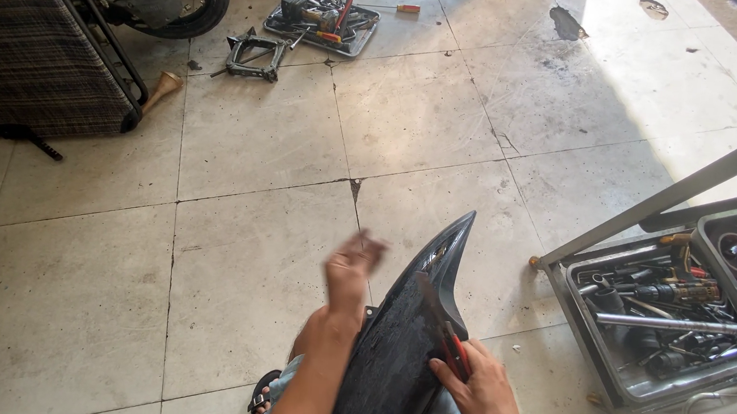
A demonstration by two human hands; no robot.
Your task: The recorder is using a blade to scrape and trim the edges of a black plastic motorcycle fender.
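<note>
A long black glossy plastic body panel (402, 332) with a pointed tip rests on my lap and points away over the floor. My right hand (477, 391) presses against the panel's right edge and grips a slim tool with a red and black handle (454, 341). My left hand (353, 271) is raised just left of the panel, blurred, with the fingers loosely curled and nothing visible in it. My knees in jeans and a sandalled foot (264, 393) show at the bottom.
An open metal tool tray (602, 357) full of sockets and wrenches sits at the right under a grey frame bar (667, 200). A second tool tray (322, 21), a scissor jack (256, 56), a funnel (164, 88) and a motorcycle wheel (194, 0) lie at the far left.
</note>
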